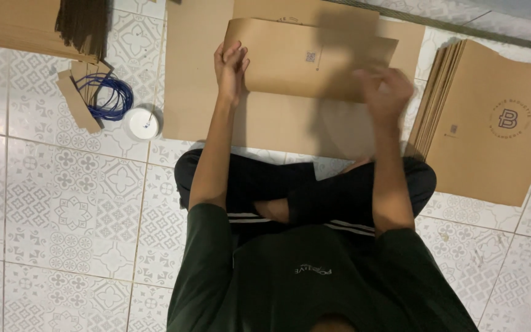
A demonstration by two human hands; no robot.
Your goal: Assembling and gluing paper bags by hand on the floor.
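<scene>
Crossed legs (pixel 302 197) sit closest; beyond them, the left hand (pixel 231 69) pinches a brown paper bag (pixel 305 56), folding. The blurry right hand (pixel 383 92)? Can't tell. A firm press seems next.

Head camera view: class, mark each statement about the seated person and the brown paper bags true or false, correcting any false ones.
1. The left hand touches the flat brown paper bag. True.
2. The coil of blue cord lies on the stack of brown bags. False: it lies on the patterned floor tiles.
3. The person sits cross-legged. True.
4. The small white round tub sits in the right hand. False: it stands on the floor.
</scene>
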